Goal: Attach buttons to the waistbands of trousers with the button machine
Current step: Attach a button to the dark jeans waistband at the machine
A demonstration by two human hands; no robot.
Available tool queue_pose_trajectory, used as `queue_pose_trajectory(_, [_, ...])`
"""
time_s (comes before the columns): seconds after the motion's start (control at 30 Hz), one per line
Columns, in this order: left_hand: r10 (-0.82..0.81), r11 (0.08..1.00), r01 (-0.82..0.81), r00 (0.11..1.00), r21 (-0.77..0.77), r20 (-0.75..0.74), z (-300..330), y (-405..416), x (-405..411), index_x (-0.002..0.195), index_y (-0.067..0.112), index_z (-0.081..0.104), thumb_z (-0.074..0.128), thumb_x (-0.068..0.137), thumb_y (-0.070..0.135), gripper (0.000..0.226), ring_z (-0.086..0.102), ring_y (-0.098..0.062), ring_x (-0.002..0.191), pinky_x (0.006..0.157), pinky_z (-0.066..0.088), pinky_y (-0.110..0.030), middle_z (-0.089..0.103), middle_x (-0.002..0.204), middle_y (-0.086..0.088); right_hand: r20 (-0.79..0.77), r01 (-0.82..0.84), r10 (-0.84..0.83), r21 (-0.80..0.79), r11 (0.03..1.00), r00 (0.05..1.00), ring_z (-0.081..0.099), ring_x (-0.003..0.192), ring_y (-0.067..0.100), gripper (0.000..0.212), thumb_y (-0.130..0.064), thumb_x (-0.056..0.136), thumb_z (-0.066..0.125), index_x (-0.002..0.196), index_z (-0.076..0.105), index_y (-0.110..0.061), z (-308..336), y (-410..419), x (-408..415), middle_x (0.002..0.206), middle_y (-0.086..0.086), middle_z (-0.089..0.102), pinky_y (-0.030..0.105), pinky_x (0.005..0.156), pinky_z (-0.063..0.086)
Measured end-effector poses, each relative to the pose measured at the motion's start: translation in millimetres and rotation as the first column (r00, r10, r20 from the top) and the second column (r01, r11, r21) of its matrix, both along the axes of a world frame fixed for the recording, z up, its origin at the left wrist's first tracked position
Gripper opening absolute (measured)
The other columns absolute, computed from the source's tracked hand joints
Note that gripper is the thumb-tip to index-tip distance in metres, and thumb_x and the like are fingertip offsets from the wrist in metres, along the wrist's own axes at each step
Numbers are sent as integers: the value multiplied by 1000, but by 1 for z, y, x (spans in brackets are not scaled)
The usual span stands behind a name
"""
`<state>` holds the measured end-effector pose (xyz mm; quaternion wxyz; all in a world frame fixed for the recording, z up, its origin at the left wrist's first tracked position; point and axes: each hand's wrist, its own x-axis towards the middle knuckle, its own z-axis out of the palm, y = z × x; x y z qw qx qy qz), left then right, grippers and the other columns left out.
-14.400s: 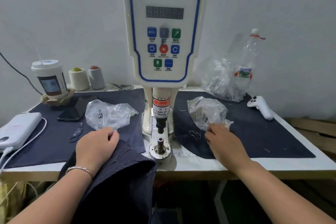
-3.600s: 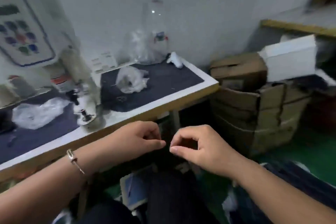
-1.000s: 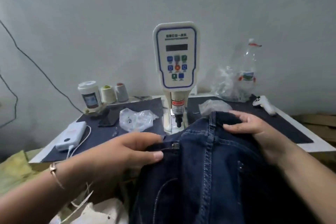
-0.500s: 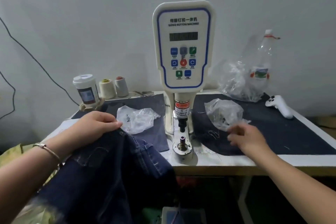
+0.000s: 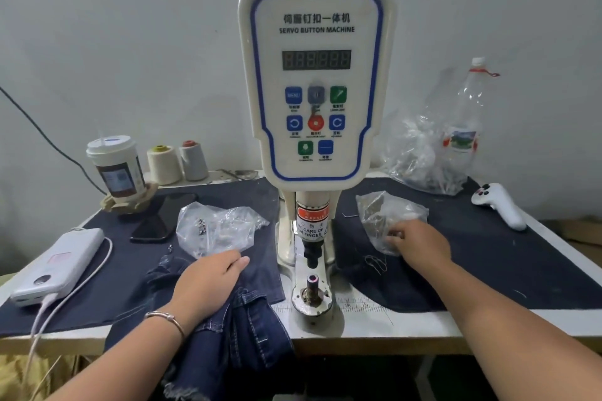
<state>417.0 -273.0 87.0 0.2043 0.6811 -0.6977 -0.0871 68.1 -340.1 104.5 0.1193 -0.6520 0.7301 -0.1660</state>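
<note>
Trousers (image 5: 234, 329) lie under my flat, straight-fingered left hand (image 5: 208, 280) beside the button machine (image 5: 314, 127), unbuttoned yet, while my right hand (image 5: 420, 242) fingers pinch inside the button bag (image 5: 387, 215).

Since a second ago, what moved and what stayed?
Right hand let go of the jeans and reached forward into the right plastic bag. Left hand carried the jeans onto the table's left side and rests on them. Button machine and left bag unchanged.

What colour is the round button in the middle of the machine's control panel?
Red: the round button sits between two blue square buttons on the servo button machine, shown clearly in the head view.
</note>
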Motion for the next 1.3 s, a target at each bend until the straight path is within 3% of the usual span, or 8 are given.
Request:
queue_pose_trajectory(0.07, [-6,999,6,1000,36,-21,-2,-2,2,70,18,46,41,103,41,40,56,-18,73,72,44,-37,58,70,3,-4,37,-37,-36,999,999,62,86,25,15,-39,90,62,95,71,-28,-6,-2,0,89,4,68,29,66,44])
queue_pose_trajectory(0.27, [55,998,-54,992,11,-113,-11,0,4,66,17,43,44,101,42,43,53,-15,65,62,37,-33,53,60,2,40,129,-124,-208,970,992,58,75,24,11,-28,87,66,84,73,-20,-20,-1,2,86,5,70,27,58,36])
queue_pose_trajectory(0.5, [86,996,-89,976,-7,-201,-11,4,3,73,13,53,45,100,42,41,57,-18,70,70,45,-38,62,68,-2,-5,121,-123,-164,979,992,64,85,22,8,-33,89,63,87,68,-27,-18,-1,2,90,-2,70,26,61,39])
queue_pose_trajectory(0.63, [93,995,-99,971,-16,-222,-12,4,3,70,12,49,46,99,42,42,56,-19,68,64,41,-37,59,66,-4,-32,138,-146,-171,976,989,63,84,21,10,-36,88,64,86,71,-29,-17,0,2,89,-1,70,25,59,37])
queue_pose_trajectory(0.83, [87,995,-94,971,-21,-223,-13,4,4,71,14,54,46,99,42,40,58,-15,69,72,46,-37,63,68,-1,-30,154,-162,-176,972,986,61,78,19,12,-33,91,59,85,67,-29,-15,2,5,86,-3,68,26,57,36])
queue_pose_trajectory(1.03, [89,994,-100,967,-35,-239,-13,4,4,68,15,49,48,99,41,41,57,-17,68,71,45,-38,61,67,-3,7,119,-120,-172,978,993,54,72,18,17,-36,92,59,78,54,-29,-15,3,6,76,-7,55,30,70,42])
queue_pose_trajectory(1.17, [84,994,-98,963,-44,-255,-13,4,4,63,18,45,49,98,41,42,56,-17,67,71,46,-38,58,65,-1,-63,115,-131,-210,971,989,55,77,18,22,-34,94,56,86,71,-20,-21,2,6,99,0,57,26,64,37])
queue_pose_trajectory(1.3, [77,993,-96,964,-66,-253,-13,4,4,65,19,49,50,97,42,40,58,-14,69,74,47,-37,61,67,3,-88,123,-144,-206,971,986,48,72,17,25,-34,94,54,87,72,-17,-25,-1,5,104,1,54,25,63,36])
